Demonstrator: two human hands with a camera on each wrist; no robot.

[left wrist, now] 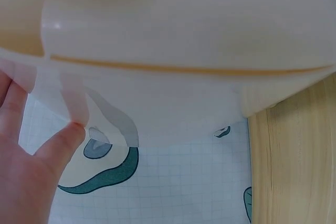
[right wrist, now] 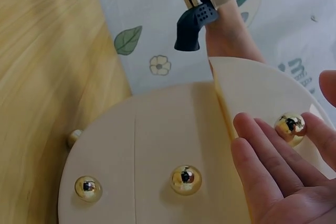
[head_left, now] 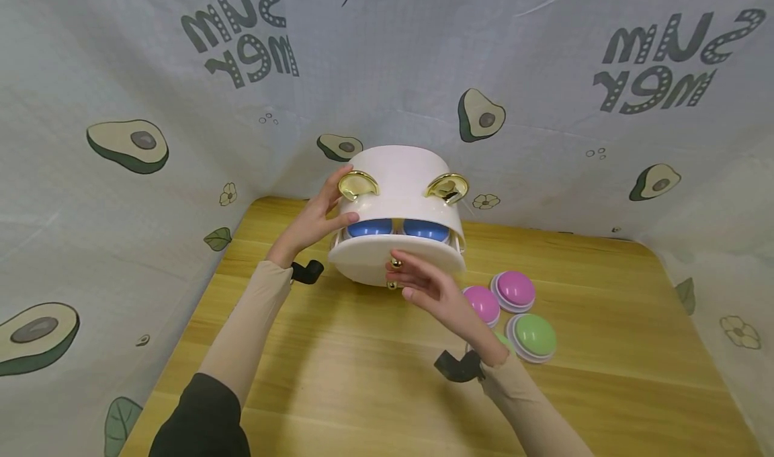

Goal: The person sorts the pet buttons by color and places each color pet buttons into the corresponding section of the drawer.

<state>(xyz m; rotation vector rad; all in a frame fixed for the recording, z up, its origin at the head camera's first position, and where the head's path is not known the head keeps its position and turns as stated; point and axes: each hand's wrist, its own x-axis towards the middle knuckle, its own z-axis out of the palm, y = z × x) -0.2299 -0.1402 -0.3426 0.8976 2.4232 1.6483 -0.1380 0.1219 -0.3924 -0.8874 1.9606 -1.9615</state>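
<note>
A glossy white box [head_left: 399, 168] with gold ear-shaped fittings [head_left: 358, 185] stands at the back of the table. Its upper drawer [head_left: 363, 255] is pulled partly out, showing two blue domed buttons [head_left: 426, 229] inside. My left hand [head_left: 311, 225] rests against the box's left side, fingers by the ear and thumb near the front edge. My right hand [head_left: 432, 289] is at the drawer front, with the gold ball knob [right wrist: 290, 128] caught between two fingers. Two more gold knobs [right wrist: 185, 180] sit on the panels below, which line up with the box front.
Pink domed buttons [head_left: 516, 288] and green ones [head_left: 535, 335] with white bases lie on the wooden table [head_left: 635, 349] right of the box, partly behind my right hand. A pale avocado-print sheet [head_left: 387, 60] hangs behind and at both sides.
</note>
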